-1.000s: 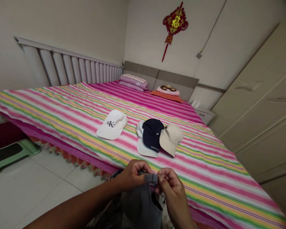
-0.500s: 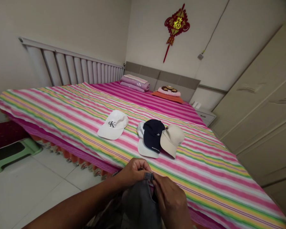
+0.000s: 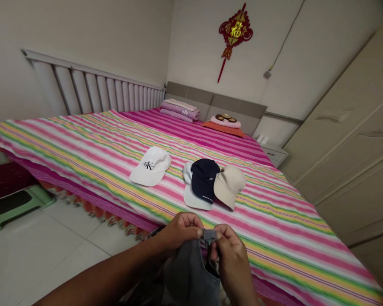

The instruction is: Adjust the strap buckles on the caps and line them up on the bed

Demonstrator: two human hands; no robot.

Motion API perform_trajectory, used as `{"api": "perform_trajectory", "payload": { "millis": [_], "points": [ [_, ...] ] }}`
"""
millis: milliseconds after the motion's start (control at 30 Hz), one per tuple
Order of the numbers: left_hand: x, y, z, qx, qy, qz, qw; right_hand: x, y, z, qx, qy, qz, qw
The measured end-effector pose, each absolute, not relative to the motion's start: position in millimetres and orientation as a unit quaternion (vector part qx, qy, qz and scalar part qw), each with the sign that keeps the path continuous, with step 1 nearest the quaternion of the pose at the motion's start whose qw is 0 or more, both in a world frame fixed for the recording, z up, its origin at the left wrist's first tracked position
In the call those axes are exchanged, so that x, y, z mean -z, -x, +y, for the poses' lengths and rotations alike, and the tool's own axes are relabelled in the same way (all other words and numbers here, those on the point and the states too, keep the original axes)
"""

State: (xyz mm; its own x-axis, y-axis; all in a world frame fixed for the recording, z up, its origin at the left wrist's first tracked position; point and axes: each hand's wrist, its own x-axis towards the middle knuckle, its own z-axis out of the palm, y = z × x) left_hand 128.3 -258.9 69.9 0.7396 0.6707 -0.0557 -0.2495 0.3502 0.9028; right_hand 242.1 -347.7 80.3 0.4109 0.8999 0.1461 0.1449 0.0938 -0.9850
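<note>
Low in the frame I hold a grey cap [image 3: 191, 272] in front of the bed's near edge. My left hand [image 3: 178, 231] is closed on the cap's rear, thumb and fingers pinching its grey back strap [image 3: 209, 234]. My right hand [image 3: 231, 259] pinches the other end of that strap. On the striped bedspread [image 3: 83, 144] beyond my hands lie a white cap with a black logo [image 3: 150, 166], a navy cap [image 3: 204, 177] overlapping a white cap [image 3: 191, 196], and a beige cap [image 3: 230, 185] touching the navy one.
Folded purple bedding [image 3: 179, 109] and a pink pillow [image 3: 226, 122] lie at the headboard. A cream wardrobe [image 3: 351, 140] runs along the right. A green stool [image 3: 12, 208] stands on the white tile floor at left. A red knot ornament [image 3: 235, 32] hangs on the wall.
My hands keep working the grey cap's back strap: the right hand shifted in toward the left, then slightly right again. The caps on the bed have not moved.
</note>
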Motion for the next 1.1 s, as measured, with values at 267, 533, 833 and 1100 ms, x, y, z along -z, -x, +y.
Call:
{"api": "perform_trajectory", "payload": {
  "millis": [267,533,833,1100],
  "points": [
    [-61,-127,-253,-0.288,-0.464,0.187,0.817,-83,-251,-346,-0.396,0.57,-0.375,0.615],
    [-62,-118,-250,-0.285,-0.431,0.145,0.844,-80,-253,-349,-0.495,0.527,-0.367,0.585],
    [-80,-100,-227,-0.392,-0.366,0.11,0.837,-83,-277,-345,-0.477,0.454,-0.213,0.722],
    [-83,-94,-227,-0.385,-0.381,0.138,0.829,-74,-261,-334,-0.491,0.55,-0.319,0.596]
  ]
}}
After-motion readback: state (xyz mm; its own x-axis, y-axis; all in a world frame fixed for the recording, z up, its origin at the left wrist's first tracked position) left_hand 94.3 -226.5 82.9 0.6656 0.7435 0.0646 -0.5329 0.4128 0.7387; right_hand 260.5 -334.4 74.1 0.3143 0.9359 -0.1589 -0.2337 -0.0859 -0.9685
